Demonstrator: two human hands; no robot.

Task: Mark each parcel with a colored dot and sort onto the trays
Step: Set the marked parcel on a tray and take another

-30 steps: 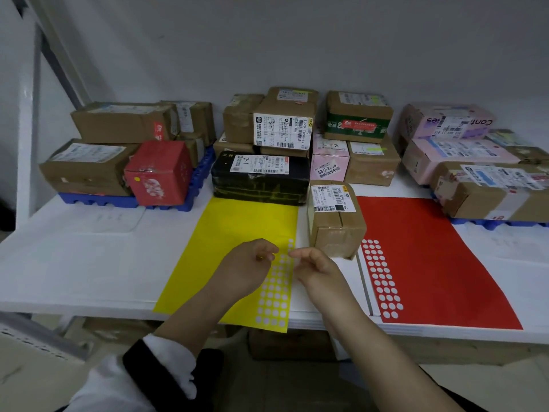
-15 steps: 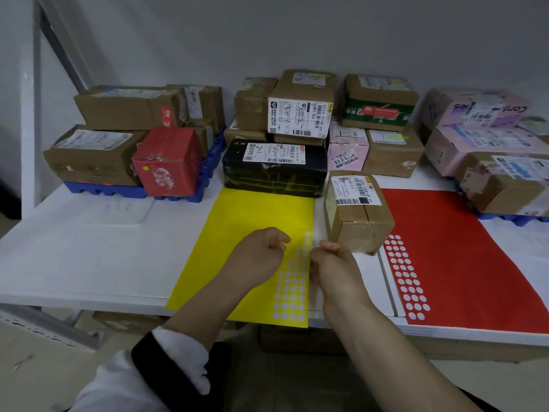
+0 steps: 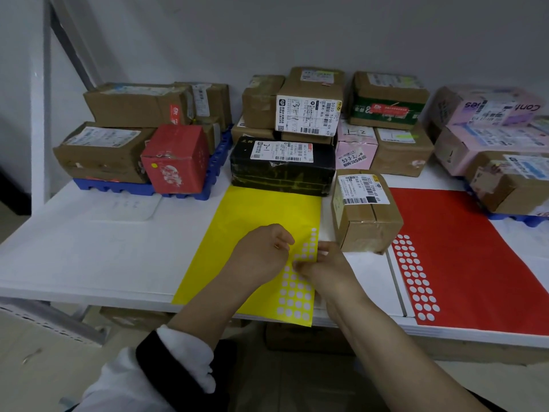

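Note:
A yellow sticker sheet (image 3: pixel 252 215) lies on the white table (image 3: pixel 89 248), with several dots gone from its right edge. My left hand (image 3: pixel 261 251) rests on it with curled fingers. My right hand (image 3: pixel 326 269) pinches at the dot rows; whether a dot is between the fingertips is hidden. A small brown parcel (image 3: pixel 362 215) stands just beyond my right hand, between the yellow sheet and a red sticker sheet (image 3: pixel 463 248). The left blue tray (image 3: pixel 214 171) holds brown parcels and a red box (image 3: pixel 175 159) bearing a yellow dot. The right blue tray (image 3: pixel 517 218) holds brown and pink parcels.
A black wrapped parcel (image 3: pixel 282 171) lies at the yellow sheet's far end, in front of a pile of parcels (image 3: pixel 309 108) against the wall. A white paper (image 3: pixel 127 205) lies near the left tray. A shelf post (image 3: pixel 41 114) stands at the far left.
My right hand has come down from beside the brown parcel onto the yellow sheet's dot rows. My left hand has stayed on the sheet. The camera has moved closer.

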